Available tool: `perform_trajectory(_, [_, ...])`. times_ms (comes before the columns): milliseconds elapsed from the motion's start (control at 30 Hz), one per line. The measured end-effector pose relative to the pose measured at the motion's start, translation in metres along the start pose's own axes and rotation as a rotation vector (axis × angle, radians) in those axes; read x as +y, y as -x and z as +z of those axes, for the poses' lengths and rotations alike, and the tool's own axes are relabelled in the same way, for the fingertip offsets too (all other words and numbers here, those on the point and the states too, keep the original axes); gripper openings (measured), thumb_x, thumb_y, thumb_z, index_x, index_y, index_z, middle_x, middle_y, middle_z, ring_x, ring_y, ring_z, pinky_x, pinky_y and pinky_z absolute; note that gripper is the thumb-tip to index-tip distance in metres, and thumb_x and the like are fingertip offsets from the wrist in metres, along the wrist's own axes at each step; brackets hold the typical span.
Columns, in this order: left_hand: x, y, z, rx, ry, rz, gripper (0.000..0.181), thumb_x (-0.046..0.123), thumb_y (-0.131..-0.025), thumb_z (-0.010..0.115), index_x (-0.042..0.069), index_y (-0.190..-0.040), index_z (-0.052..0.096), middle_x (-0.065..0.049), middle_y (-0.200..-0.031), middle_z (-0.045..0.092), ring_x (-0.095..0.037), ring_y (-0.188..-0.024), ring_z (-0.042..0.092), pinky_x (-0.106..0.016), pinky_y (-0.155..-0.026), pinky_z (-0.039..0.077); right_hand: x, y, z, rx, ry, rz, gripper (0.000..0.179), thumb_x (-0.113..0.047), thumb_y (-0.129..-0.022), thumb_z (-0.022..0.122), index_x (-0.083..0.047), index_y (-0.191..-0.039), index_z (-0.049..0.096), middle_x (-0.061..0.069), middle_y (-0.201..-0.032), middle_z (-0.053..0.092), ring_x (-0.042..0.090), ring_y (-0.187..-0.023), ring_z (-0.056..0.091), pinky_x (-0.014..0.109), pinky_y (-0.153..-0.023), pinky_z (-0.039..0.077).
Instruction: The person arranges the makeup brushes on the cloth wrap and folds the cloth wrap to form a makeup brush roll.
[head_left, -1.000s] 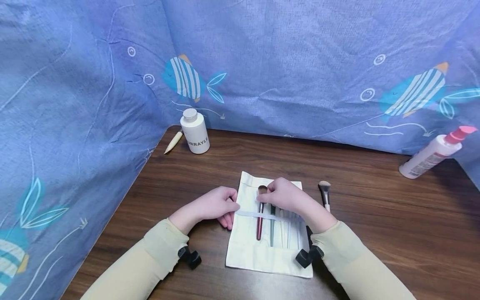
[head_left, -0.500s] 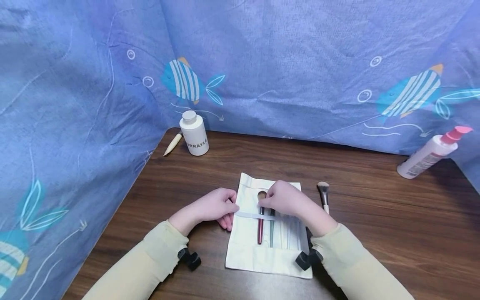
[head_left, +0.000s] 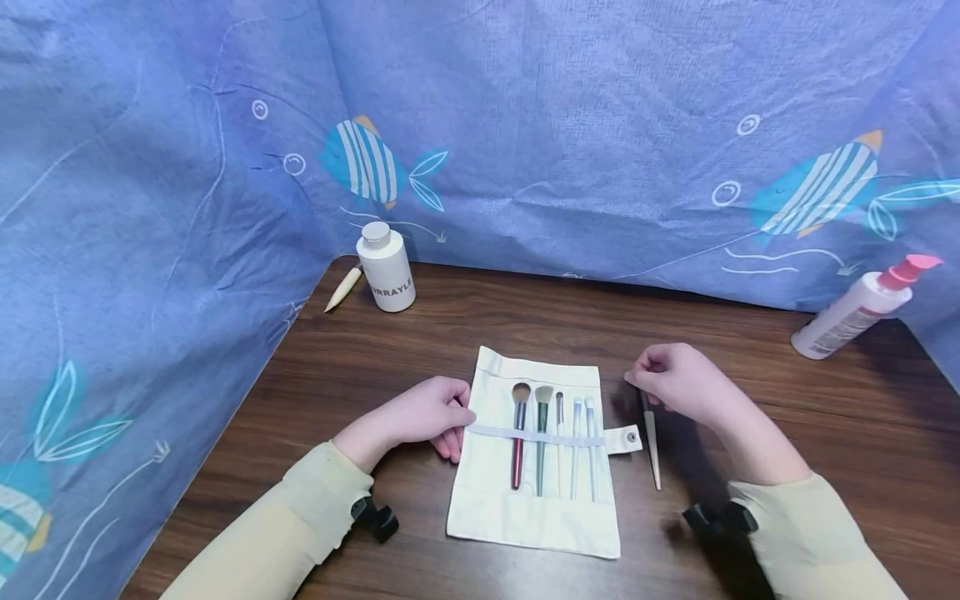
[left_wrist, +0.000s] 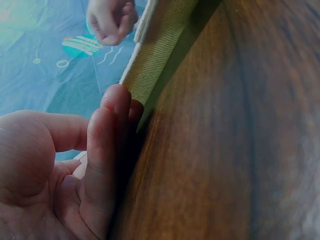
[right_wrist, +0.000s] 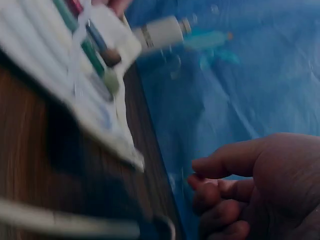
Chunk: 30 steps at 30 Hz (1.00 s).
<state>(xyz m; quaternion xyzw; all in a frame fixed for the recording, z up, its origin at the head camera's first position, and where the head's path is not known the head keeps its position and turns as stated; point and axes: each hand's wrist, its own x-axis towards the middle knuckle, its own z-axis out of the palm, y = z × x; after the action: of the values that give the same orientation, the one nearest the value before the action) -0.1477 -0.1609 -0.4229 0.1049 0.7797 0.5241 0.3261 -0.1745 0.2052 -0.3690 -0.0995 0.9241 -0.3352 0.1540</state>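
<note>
A white cloth makeup brush roll [head_left: 532,525] lies unrolled on the table, its grey elastic band crossing several makeup brushes. One makeup brush [head_left: 517,454] in it has a dark red handle; another makeup brush [head_left: 542,458] is green. My left hand [head_left: 420,412] pinches the roll's left edge, thumb on top; its fingertips meet the fabric in the left wrist view. My right hand [head_left: 678,383], fingers loosely curled, hovers over the loose makeup brush [head_left: 652,446] right of the roll and hides its bristle end. In the right wrist view this brush's pale handle [right_wrist: 70,222] appears apart from the fingers.
At the back left stands a white bottle [head_left: 390,271], with a cream pointed tool [head_left: 344,288] beside it. A white pump bottle [head_left: 847,317] with a pink top stands at the back right. The roll's snap tab [head_left: 625,440] sticks out toward the loose brush.
My right hand has let go of the red-handled brush, which slid slightly down under the band, and moved right to the loose brush. My left hand stays at the roll's edge.
</note>
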Motion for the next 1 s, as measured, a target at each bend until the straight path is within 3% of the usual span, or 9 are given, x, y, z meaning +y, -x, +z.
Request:
perform_trajectory(133, [-0.001,-0.002,0.0,-0.003,-0.002,0.001,0.013,0.004,-0.101,0.056,0.001,-0.09,0.05,-0.014,-0.064,0.069,-0.02,-0.053,0.07,-0.031,-0.049,0.059,0.021,0.004,-0.009,-0.035,0.012,0.036,0.022,-0.022,-0.098,0.065,-0.005,-0.085,0.06,0.002,-0.064,0.058,0.017,-0.052,0.055,0.03,-0.047,0.047])
perform_trajectory(300, [-0.002,-0.002,-0.001,-0.009,-0.001,0.005,0.014,0.005,-0.101,0.057,0.001,-0.09,0.05,-0.014,-0.063,0.069,-0.02,-0.052,0.07,-0.031,-0.048,0.059,0.032,0.003,-0.009,-0.064,0.04,0.052,0.025,-0.026,-0.096,0.067,-0.004,-0.085,0.061,0.003,-0.065,0.06,0.016,-0.052,0.057,0.032,-0.048,0.051])
perform_trajectory(1000, [0.0,-0.001,0.001,-0.01,-0.002,0.002,0.014,0.004,-0.102,0.055,0.001,-0.09,0.05,-0.012,-0.062,0.069,-0.017,-0.051,0.069,-0.028,-0.047,0.058,0.037,-0.006,0.01,-0.07,0.024,0.141,0.028,-0.027,-0.094,0.071,-0.002,-0.083,0.064,0.005,-0.063,0.064,0.014,-0.052,0.065,0.032,-0.051,0.059])
